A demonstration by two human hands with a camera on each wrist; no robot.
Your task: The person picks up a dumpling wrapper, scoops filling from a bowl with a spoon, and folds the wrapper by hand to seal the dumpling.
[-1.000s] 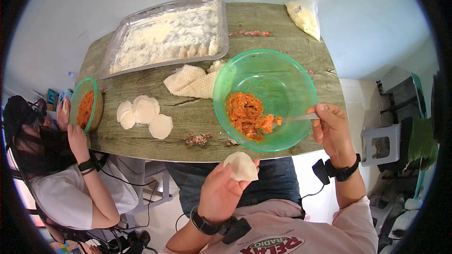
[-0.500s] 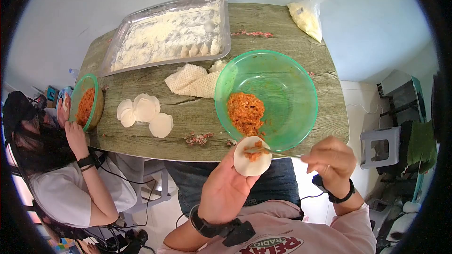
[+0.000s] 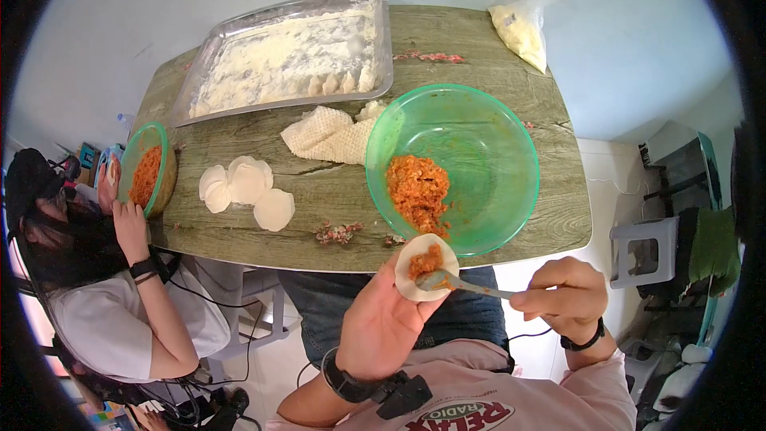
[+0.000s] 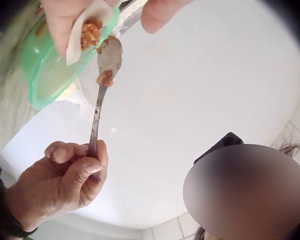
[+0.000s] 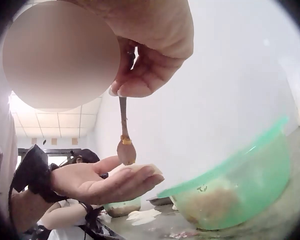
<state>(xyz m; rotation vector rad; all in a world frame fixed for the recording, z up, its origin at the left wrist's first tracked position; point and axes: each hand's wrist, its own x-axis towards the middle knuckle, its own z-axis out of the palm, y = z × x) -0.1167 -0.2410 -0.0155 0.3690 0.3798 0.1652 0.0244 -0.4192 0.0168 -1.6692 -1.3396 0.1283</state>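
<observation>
A round dough wrapper (image 3: 448, 260) lies across the fingers of my left hand (image 3: 379, 327), over the near rim of the green bowl (image 3: 488, 161). In the right wrist view that hand is palm up, its fingers nearly straight under the wrapper; the left wrist view shows the thumb apart from it. Orange-red minced filling (image 3: 425, 260) sits on the dough. My right hand (image 3: 565, 295) pinches the handle of a metal spoon (image 3: 472, 287), whose bowl rests at the wrapper's near edge with bits of filling stuck to it (image 4: 105, 78). More filling (image 3: 416, 187) is heaped in the green bowl.
Several wrappers (image 3: 274, 210) lie on the wooden table (image 3: 335, 215), left of a cream cloth (image 3: 323, 137). Behind stands a floured tray (image 3: 279, 56) with several dumplings. A bag of flour (image 3: 519, 36) is back right. Another person (image 3: 159, 319) sits left beside a second bowl (image 3: 166, 183).
The spoon came out of the green bowl with filling, over to the wrapper, where the filling now lies. My left hand raised the wrapper toward the bowl's rim. The spoon has drawn back toward me.
</observation>
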